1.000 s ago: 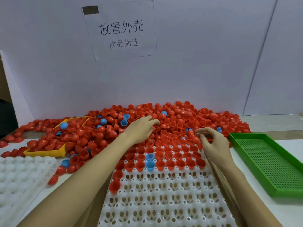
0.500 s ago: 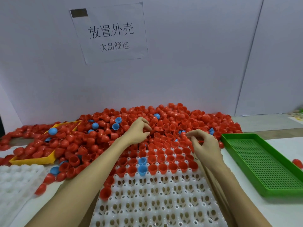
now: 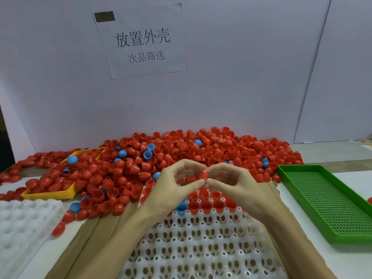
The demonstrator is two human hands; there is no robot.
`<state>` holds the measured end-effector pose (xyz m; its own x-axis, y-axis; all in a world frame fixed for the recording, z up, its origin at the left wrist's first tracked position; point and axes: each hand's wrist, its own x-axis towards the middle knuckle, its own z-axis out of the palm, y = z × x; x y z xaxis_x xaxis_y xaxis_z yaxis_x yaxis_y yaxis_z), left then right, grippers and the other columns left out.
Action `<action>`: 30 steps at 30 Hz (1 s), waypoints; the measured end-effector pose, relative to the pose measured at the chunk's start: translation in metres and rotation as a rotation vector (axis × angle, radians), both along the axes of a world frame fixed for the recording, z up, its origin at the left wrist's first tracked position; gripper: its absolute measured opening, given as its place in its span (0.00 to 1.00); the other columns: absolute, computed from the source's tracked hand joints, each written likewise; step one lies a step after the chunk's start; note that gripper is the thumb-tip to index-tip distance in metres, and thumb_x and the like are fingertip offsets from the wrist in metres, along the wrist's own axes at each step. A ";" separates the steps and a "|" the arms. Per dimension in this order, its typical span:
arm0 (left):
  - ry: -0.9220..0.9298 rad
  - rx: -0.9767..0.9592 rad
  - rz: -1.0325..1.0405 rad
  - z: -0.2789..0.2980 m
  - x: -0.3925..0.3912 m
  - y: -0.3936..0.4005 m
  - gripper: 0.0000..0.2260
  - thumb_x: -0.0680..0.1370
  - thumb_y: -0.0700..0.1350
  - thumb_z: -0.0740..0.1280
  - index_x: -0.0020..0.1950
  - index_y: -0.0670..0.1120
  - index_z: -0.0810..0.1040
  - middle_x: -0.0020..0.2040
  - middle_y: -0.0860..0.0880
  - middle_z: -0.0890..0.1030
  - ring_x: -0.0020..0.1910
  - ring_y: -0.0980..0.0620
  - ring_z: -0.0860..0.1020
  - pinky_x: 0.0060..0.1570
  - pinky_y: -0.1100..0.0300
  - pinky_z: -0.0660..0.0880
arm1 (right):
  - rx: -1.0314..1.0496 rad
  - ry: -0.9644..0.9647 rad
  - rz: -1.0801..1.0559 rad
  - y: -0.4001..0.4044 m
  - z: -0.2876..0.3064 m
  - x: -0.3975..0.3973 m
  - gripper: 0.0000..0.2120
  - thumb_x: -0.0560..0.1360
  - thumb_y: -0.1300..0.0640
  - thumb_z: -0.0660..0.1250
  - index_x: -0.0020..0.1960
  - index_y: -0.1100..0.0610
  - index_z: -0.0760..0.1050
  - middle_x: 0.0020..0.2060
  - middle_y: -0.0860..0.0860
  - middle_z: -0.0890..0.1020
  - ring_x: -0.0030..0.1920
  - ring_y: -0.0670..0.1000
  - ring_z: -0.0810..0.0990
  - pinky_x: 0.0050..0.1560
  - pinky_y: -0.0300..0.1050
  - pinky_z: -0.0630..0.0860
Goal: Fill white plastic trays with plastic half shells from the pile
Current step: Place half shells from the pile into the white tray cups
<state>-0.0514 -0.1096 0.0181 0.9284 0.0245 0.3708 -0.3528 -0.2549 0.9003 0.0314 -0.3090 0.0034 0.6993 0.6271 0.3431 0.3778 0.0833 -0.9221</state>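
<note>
**Red shell held between both hands above the tray**

Your left hand (image 3: 171,190) and right hand (image 3: 239,186) meet fingertip to fingertip over the far end of the white tray (image 3: 201,248). Between them sits one red half shell (image 3: 202,175), pinched by thumb and forefinger on each side; the other fingers arch loosely. It may be two nested shells you are pulling apart, but the view is too blurred there to tell.

Handling, as judged: thin moulded plastic, very light, smooth and a little slippery, stiff at the rim but likely to flex if squeezed hard. Take it by the rim or the dome sides with a light pinch; nested ones will need a twist.

The pile (image 3: 181,154) lies behind your hands, mostly red with a few blue shells. The tray's far rows are filled; the near pockets stand open.

Writing: the paper sign (image 3: 141,41) on the wall reads 放置外壳, and below it, smaller, 次品筛选. No brand shows on the yellow tray (image 3: 50,195), the green tray (image 3: 322,202) or the spare white tray (image 3: 24,222).
</note>
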 end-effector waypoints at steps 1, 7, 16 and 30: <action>-0.003 0.013 -0.003 0.000 -0.003 0.001 0.12 0.77 0.40 0.76 0.57 0.53 0.83 0.57 0.54 0.85 0.61 0.56 0.82 0.58 0.68 0.77 | -0.002 -0.008 0.002 0.001 -0.001 0.000 0.11 0.78 0.56 0.75 0.60 0.54 0.84 0.54 0.53 0.88 0.55 0.54 0.87 0.57 0.46 0.83; -0.107 0.143 0.148 -0.006 -0.019 0.005 0.09 0.80 0.44 0.73 0.58 0.55 0.82 0.54 0.57 0.84 0.60 0.57 0.81 0.58 0.66 0.77 | -0.082 -0.138 0.000 0.008 -0.005 -0.005 0.08 0.76 0.57 0.77 0.55 0.53 0.85 0.51 0.52 0.87 0.54 0.54 0.87 0.59 0.49 0.83; 0.029 0.163 0.121 -0.004 -0.022 0.025 0.15 0.78 0.43 0.75 0.60 0.60 0.83 0.53 0.55 0.85 0.50 0.53 0.86 0.54 0.57 0.83 | -0.129 -0.151 0.051 0.010 -0.003 -0.009 0.08 0.75 0.58 0.78 0.53 0.50 0.86 0.50 0.52 0.88 0.51 0.54 0.88 0.55 0.49 0.85; 0.177 0.323 0.270 -0.006 -0.068 0.062 0.07 0.73 0.41 0.79 0.41 0.51 0.83 0.37 0.51 0.86 0.33 0.51 0.85 0.38 0.61 0.82 | -0.073 -0.135 -0.051 0.001 0.008 -0.010 0.10 0.80 0.59 0.71 0.60 0.52 0.86 0.50 0.48 0.89 0.50 0.46 0.87 0.51 0.37 0.82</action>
<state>-0.1195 -0.0474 0.0120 0.9543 0.1840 0.2354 -0.0828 -0.5940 0.8002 0.0210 -0.3082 0.0114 0.6816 0.6183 0.3913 0.5009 -0.0045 -0.8655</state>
